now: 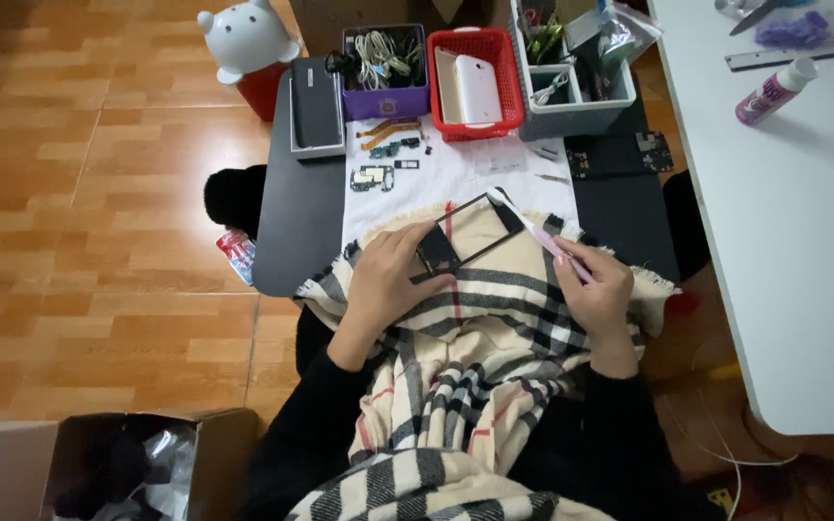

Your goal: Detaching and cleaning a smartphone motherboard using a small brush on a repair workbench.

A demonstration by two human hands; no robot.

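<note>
My left hand (390, 280) grips a black rectangular phone frame (460, 236) by its near end, holding it over a plaid beige scarf (475, 328) on my lap. My right hand (598, 289) holds a pink-handled toothbrush (533, 230), whose white head touches the far corner of the frame. Small circuit boards and flex parts (385, 159) lie on a white cloth (456, 178) just beyond the frame.
A low dark table (301, 222) carries a purple bin of cables (384, 60), a red basket with a white phone (475, 72), a grey organiser (571, 77) and a black box (316, 101). A white table (803, 212) stands right; a cardboard box (98, 463) sits lower left.
</note>
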